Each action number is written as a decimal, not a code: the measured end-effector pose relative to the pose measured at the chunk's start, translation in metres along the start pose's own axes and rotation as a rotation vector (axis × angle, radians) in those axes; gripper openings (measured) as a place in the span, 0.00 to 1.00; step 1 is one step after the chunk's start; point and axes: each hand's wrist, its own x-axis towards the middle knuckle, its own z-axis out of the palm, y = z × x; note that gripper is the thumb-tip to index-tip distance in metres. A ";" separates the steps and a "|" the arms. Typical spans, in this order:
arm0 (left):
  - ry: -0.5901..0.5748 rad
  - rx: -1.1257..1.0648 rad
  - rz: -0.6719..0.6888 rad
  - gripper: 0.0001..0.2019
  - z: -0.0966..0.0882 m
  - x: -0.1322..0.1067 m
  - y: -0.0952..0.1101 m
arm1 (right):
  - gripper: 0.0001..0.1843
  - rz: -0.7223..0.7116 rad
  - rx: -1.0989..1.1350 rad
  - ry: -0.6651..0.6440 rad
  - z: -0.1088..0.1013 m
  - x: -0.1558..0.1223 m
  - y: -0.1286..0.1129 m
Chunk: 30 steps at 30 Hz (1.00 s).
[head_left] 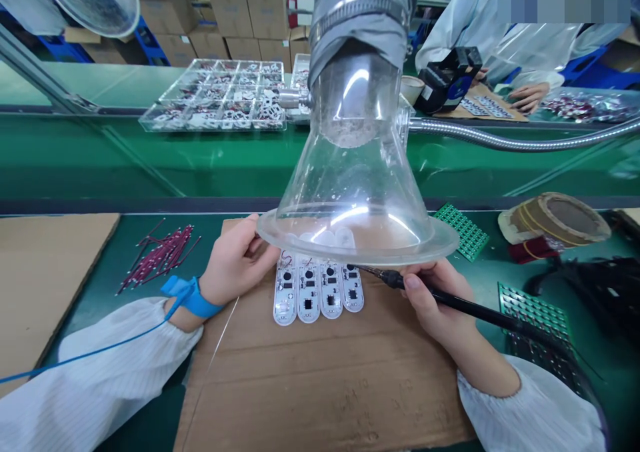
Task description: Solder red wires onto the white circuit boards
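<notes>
White sleeves lay closest, at six o'clock; beyond them the right hand was closed pen-fashion on one soldering iron, its long axis running from four o'clock to ten. Its tip met the nearest of four white circuit boards, side by side at nine o'clock from that hand, each lengthwise twelve-to-six on the cardboard sheet. The left hand sat at their ten o'clock corner, fingertips hidden behind one clear fume hood, so its hold could not be told. One bundle of red wires lay toward nine, two green panels toward three.
</notes>
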 end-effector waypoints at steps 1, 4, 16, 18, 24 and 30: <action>0.030 0.019 0.034 0.07 0.000 0.000 0.000 | 0.11 -0.005 0.022 0.026 0.001 0.001 -0.002; 0.063 0.042 0.121 0.06 -0.001 0.001 -0.001 | 0.11 -0.024 0.169 0.142 0.006 0.004 -0.010; 0.049 0.006 0.163 0.02 0.001 -0.001 -0.006 | 0.09 -0.010 0.077 -0.005 0.017 -0.004 -0.010; 0.054 -0.002 0.174 0.02 0.001 -0.001 -0.006 | 0.08 -0.019 0.048 -0.028 0.017 -0.004 -0.010; 0.019 -0.027 0.209 0.03 0.001 0.000 -0.004 | 0.06 -0.046 -0.005 -0.069 0.017 0.000 -0.014; -0.035 -0.072 0.211 0.07 0.003 0.000 -0.003 | 0.07 -0.066 -0.058 -0.067 0.016 0.001 -0.019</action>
